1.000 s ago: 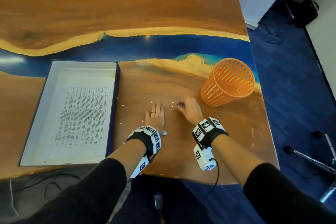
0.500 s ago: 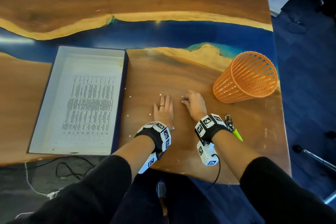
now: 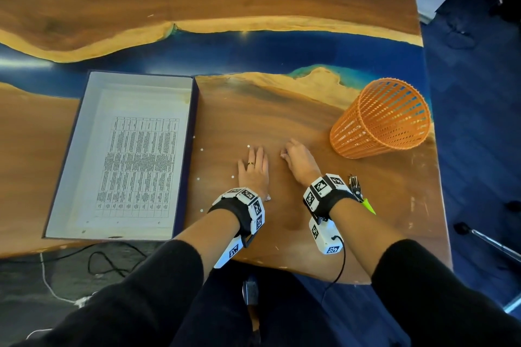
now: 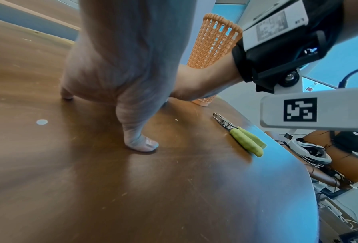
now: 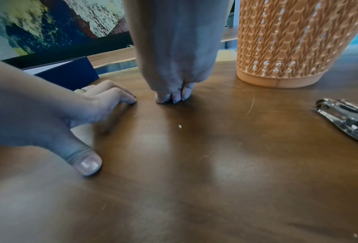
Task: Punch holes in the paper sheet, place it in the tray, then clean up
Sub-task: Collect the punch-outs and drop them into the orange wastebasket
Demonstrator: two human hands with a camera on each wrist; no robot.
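The printed paper sheet [image 3: 138,163] lies in the white tray [image 3: 67,149] at the left, with punched holes along its near edge. Several small white paper dots [image 3: 202,149] are scattered on the wood between tray and hands. My left hand [image 3: 255,156] lies flat on the table with straight fingers, one dot [image 3: 248,146] just past its fingertips. My right hand [image 3: 284,153] has its fingertips [image 5: 173,97] bunched on the table, pinching at a dot they mostly hide. The hole punch [image 3: 355,187] with green handles lies beside my right wrist.
An orange mesh basket [image 3: 380,118] stands upright at the right, just beyond my right hand. The table's near edge [image 3: 282,265] and right edge are close. Cables lie on the floor below the tray.
My right fingertips have closed over the dot that lay just beside them. The left hand stays flat. The head view has shifted, bringing the hole punch into sight.
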